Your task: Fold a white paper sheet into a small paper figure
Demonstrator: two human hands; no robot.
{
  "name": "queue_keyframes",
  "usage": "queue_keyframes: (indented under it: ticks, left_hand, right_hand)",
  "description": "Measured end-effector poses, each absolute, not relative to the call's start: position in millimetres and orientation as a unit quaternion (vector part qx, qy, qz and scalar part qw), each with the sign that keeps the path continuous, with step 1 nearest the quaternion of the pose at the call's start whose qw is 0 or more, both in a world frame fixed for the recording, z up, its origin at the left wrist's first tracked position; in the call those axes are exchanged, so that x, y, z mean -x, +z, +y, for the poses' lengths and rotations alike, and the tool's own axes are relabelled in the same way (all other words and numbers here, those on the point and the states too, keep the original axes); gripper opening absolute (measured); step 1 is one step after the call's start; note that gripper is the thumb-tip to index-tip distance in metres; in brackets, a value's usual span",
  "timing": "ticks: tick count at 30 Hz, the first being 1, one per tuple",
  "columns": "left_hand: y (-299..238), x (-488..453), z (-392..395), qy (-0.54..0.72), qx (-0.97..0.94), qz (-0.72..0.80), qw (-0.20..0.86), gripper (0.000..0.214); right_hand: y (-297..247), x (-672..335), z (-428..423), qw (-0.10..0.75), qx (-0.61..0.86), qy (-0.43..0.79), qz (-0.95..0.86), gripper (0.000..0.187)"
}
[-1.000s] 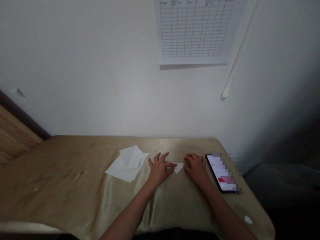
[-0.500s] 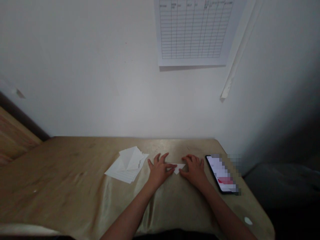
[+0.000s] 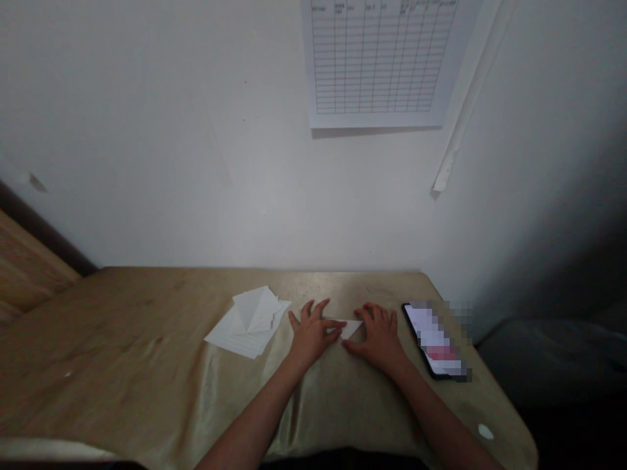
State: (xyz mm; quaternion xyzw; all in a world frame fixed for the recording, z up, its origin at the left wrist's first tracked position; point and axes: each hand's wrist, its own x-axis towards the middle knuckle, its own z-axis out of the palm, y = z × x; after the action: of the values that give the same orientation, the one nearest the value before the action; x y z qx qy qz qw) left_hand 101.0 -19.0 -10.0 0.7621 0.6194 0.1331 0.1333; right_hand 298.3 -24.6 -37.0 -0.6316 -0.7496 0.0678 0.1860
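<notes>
- White paper triangle [image 3: 353, 329]: it lies on the cloth-covered table [image 3: 147, 333], between the two hands, its long edge towards the wall [image 3: 196, 163]; its left end is hidden under fingers.
- Left hand [image 3: 313, 336]: thumb and index finger are clamped on the triangle's left part, the other fingers spread and raised. A light, steady press should be enough to stop the paper creeping.
- Right hand [image 3: 377, 333]: thumb near the lower point, index finger by the upper right corner. It is at the paper, but whether it grips or merely touches I cannot tell.
- The two hands are apart, with paper showing between them.
- Pressing a crease well would call for matched edges first, then one firm stroke outward from the held side.
- Wrinkles in the cloth could spoil a crisp line, so a smooth patch serves best.
- Stacked paper sheets [image 3: 238, 343] lie just beyond the left hand; the smartphone [image 3: 434, 343] is near the right.
</notes>
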Motion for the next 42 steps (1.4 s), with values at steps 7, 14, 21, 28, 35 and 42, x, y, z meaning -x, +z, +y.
queue_keyframes:
  ticks: [7, 14, 21, 28, 35, 42]
  left_hand:
    - [-10.6, -100.6, -18.6, 0.133, -0.761, 0.62, 0.135, 0.025]
    - [-10.1, -100.2, -18.4, 0.127, -0.759, 0.62, 0.151, 0.027]
    - [-8.8, -100.6, -17.3, 0.127, -0.761, 0.617, 0.154, 0.028]
    - [-6.1, -101.8, -19.0, 0.129, -0.758, 0.62, 0.157, 0.028]
    - [-8.3, -99.8, -21.2, 0.129, -0.767, 0.609, 0.155, 0.038]
    - [-11.1, -101.6, -21.0, 0.138, -0.768, 0.608, 0.146, 0.043]
  right_hand:
    - [-37.9, -304.8, -24.4, 0.192, 0.608, 0.063, -0.768, 0.055]
    - [-36.7, -303.5, -24.0, 0.207, 0.616, 0.074, -0.757, 0.05]
    - [-32.1, -306.5, -20.1, 0.223, 0.608, 0.064, -0.759, 0.031]
    - [-35.2, -312.7, -9.9, 0.222, 0.614, 0.057, -0.755, 0.028]
    - [-40.1, -317.5, -7.2, 0.237, 0.612, 0.075, -0.751, 0.028]
    - [-41.6, -310.9, -14.5, 0.221, 0.62, 0.046, -0.751, 0.035]
